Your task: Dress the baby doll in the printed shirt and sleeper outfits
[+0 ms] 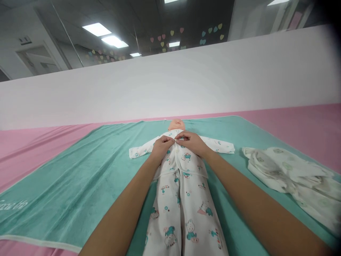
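Observation:
A baby doll [176, 124] lies on its back, its head at the far end and its legs towards me. It wears a white printed button-front shirt [186, 156] and matching trousers [190, 213], with both sleeves stretched out sideways. On the upper chest, my left hand [162, 147] pinches the left edge of the shirt's front opening. Opposite it, my right hand [193, 141] pinches the other edge, fingertips almost meeting the left ones. A small button shows below my hands; whatever sits between the fingertips is hidden.
Beneath the doll spreads a teal towel [101, 170] over a pink mat [301, 124]. Crumpled white printed cloth [290, 170] lies on the right. A low white wall [160, 85] runs behind, topped by glass with heart stickers.

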Motion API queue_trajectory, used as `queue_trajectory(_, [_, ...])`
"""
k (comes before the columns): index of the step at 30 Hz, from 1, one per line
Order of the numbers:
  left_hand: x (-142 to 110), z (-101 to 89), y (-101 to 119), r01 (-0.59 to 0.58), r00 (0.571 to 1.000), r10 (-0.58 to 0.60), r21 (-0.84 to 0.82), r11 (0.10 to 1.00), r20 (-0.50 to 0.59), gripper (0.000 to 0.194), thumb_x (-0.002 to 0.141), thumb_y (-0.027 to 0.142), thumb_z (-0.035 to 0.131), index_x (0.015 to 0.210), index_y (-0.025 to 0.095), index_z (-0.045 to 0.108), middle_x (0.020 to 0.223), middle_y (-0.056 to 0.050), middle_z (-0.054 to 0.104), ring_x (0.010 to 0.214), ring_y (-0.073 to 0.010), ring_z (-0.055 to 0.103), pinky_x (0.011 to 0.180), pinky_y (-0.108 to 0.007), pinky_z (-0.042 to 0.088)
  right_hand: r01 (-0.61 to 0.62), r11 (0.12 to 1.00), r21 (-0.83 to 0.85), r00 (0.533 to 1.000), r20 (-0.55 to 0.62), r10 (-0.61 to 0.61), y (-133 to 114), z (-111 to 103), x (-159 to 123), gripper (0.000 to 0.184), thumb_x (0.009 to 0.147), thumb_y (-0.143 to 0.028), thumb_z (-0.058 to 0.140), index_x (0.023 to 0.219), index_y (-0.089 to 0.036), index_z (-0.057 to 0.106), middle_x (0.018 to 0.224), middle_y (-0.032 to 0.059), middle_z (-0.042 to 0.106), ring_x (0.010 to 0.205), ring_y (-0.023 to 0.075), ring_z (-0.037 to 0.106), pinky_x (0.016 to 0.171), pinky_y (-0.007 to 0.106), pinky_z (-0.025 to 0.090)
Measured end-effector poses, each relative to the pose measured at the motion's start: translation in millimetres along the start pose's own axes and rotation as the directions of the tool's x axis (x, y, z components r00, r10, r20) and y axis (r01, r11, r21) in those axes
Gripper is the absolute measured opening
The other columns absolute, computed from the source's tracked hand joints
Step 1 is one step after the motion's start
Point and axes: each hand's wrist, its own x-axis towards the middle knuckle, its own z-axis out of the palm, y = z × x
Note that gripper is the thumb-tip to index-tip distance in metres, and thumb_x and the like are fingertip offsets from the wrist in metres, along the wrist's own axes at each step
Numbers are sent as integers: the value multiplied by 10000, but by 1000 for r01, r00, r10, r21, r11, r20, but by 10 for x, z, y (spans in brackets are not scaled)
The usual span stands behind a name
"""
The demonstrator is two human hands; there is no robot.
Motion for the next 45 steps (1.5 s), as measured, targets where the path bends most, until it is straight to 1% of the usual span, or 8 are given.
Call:
queue_trajectory(7, [2, -3, -21, -6, 1000, 6, 7, 1000, -13, 206, 645, 350, 603, 748, 175, 635, 723, -2, 602, 700, -139, 538, 627, -243, 424, 66, 982, -177, 996, -40, -75, -98, 46, -19, 127, 754, -298, 570, 803, -230, 666, 832, -2, 624, 677, 132, 490, 637, 264, 388])
queue_trajectory(15, [-18, -10, -1, -5, 1000, 5, -38, 999, 2, 188, 649, 334, 596, 739, 171, 624, 721, 0, 586, 708, -134, 521, 624, -228, 414, 128, 961, -244, 978, -132, -164, -19, 110, -63, 125, 751, -200, 551, 804, -223, 661, 810, 0, 625, 688, 129, 513, 653, 260, 404])
queue_trajectory(21, [-36, 8, 12, 14, 1000, -14, -62, 998, -9, 164, 658, 333, 606, 724, 184, 623, 690, 17, 574, 678, -121, 508, 625, -227, 403, 145, 965, -220, 973, -142, -179, -7, 112, -85, 119, 757, -194, 552, 782, -222, 665, 818, 6, 626, 722, 137, 529, 664, 264, 411])
queue_trajectory(28, [-27, 2, -11, 13, 1000, -14, -53, 999, -15, 167, 662, 334, 610, 731, 183, 627, 692, 19, 567, 680, -118, 503, 621, -225, 399, 187, 979, -84, 974, -111, -195, 6, 89, -87, 121, 760, -183, 544, 763, -215, 661, 863, 6, 628, 781, 134, 551, 696, 257, 421])
queue_trajectory(34, [-29, 5, -15, -59, 998, 60, 49, 997, -23, 158, 687, 331, 590, 733, 187, 635, 762, 7, 594, 739, -133, 530, 654, -238, 413, 150, 981, -125, 982, -98, -163, -3, 78, -80, 118, 766, -206, 543, 773, -225, 659, 851, -1, 638, 757, 137, 545, 680, 263, 406])
queue_trajectory(37, [-56, 23, 22, -164, 984, 173, 172, 971, -38, 113, 702, 284, 569, 714, 197, 641, 808, 5, 601, 779, -139, 543, 698, -248, 415, 130, 976, -177, 983, -104, -150, -24, 75, -100, 113, 773, -222, 541, 781, -229, 653, 826, -3, 637, 744, 140, 538, 685, 266, 395])
queue_trajectory(40, [-79, 44, 58, -256, 960, 277, 284, 924, -36, 87, 706, 219, 556, 701, 207, 642, 833, 5, 594, 815, -143, 549, 755, -261, 417, 57, 975, -216, 982, -162, -93, -41, 82, -132, 93, 771, -266, 554, 794, -232, 637, 762, -11, 619, 685, 136, 519, 662, 266, 382])
queue_trajectory(45, [-74, 59, 51, -316, 942, 335, 348, 882, 5, 104, 747, 242, 561, 698, 220, 650, 827, 4, 569, 842, -151, 549, 788, -279, 424, -25, 989, -148, 970, -243, -11, -27, 111, -156, 83, 763, -286, 550, 783, -229, 607, 716, -22, 595, 652, 128, 513, 627, 256, 373])
